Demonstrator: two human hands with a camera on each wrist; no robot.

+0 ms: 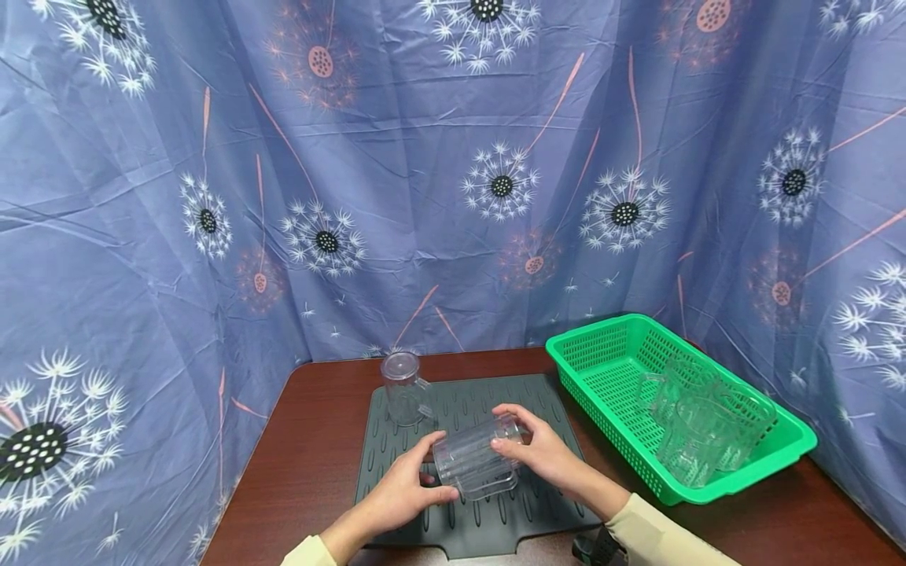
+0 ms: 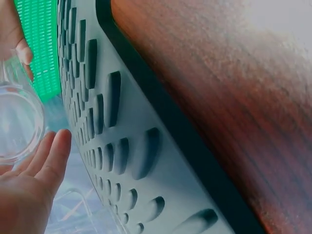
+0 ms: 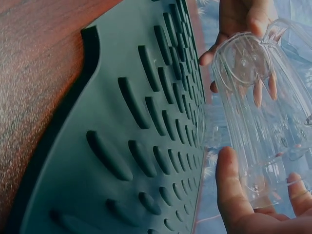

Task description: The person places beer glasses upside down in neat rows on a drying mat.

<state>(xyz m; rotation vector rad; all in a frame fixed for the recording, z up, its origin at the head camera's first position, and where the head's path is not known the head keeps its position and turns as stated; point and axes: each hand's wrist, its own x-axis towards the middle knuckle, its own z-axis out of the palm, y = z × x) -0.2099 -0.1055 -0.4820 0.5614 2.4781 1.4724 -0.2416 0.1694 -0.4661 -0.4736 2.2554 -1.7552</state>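
A clear glass mug lies sideways in the air between both hands, above a dark grey drying mat. My left hand holds its left end, thumb and fingers spread about that end. On the right end, my right hand grips the mug with thumb and fingers. The right wrist view shows the mug's round end by the left hand, its handle to one side. Behind, another clear glass mug stands upside down on the mat's far left part.
A green plastic basket stands at the right, with several clear glass mugs grouped in its right part. The brown wooden table lies under everything. A blue dandelion-print curtain hangs behind.
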